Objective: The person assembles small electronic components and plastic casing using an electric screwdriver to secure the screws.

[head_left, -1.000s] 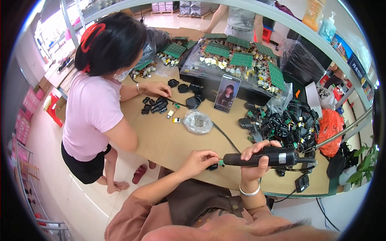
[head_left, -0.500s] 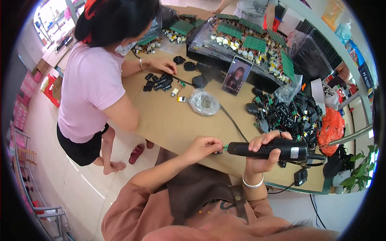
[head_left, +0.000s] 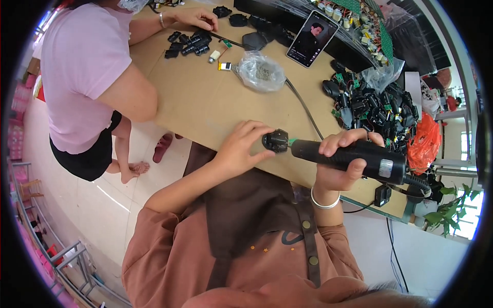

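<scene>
My right hand (head_left: 343,163) is wrapped round a black, cylindrical electric screwdriver (head_left: 380,160), held level with its cable end to the right. Its green tip (head_left: 291,142) points left and meets a small rounded black plastic casing (head_left: 277,141). Between thumb and fingers, my left hand (head_left: 244,146) grips that casing just above the table's near edge. Whether a screw sits at the tip is too small to tell. Beyond my hands lies a clear plastic bag (head_left: 261,72) with many small metal pieces in it.
A co-worker's hand (head_left: 200,19) rests on the table (head_left: 200,110) near black casings (head_left: 191,43). A phone (head_left: 311,38) leans against a dark box. On the right are a heap of black assemblies (head_left: 372,105), an orange bag (head_left: 422,141) and a plant (head_left: 452,208). A cable (head_left: 303,102) crosses the tabletop.
My view has tilted down, so the table things sit higher in the picture. My left hand has turned and its fingers have spread along the casing, which now shows plainly at the screwdriver's tip.
</scene>
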A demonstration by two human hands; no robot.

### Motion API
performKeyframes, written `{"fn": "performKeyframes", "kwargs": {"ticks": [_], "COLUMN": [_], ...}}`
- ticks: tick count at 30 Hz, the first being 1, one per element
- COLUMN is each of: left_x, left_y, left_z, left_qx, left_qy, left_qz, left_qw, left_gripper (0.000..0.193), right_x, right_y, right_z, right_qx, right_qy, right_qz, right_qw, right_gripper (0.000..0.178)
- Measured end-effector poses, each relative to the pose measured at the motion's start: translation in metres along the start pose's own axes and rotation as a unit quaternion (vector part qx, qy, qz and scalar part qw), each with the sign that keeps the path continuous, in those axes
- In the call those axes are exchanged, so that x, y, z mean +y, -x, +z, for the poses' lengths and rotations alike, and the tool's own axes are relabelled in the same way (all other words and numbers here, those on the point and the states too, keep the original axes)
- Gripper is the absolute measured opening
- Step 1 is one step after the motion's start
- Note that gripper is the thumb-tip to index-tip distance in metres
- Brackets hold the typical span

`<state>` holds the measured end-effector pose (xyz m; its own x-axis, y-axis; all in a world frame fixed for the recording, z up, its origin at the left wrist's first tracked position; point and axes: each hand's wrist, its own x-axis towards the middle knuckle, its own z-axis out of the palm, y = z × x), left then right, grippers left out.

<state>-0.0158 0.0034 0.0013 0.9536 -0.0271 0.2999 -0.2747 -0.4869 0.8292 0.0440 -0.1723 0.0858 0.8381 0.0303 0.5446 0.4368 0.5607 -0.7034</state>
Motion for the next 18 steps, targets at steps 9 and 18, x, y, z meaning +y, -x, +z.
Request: {"fn": "performKeyframes", "kwargs": {"ticks": [9,18], "left_x": [-0.003,-0.004], "left_y": [0.002,-0.001], "left_z": [0.019,0.016], "left_qx": [0.005,0.004], "left_qy": [-0.099,-0.097], "left_qz": [0.033,0.027], "left_qw": [0.995,0.995], "left_gripper": [0.043,0.041], "right_x": [0.016,0.022], "right_y": [0.013,0.013], "right_z": [0.009,0.010], "right_qx": [-0.021,-0.043], "right_qy": [0.027,0.047], "right_qz": [0.065,0.089], "right_qw": [0.997,0.994], "right_gripper": [0.058,0.058]}}
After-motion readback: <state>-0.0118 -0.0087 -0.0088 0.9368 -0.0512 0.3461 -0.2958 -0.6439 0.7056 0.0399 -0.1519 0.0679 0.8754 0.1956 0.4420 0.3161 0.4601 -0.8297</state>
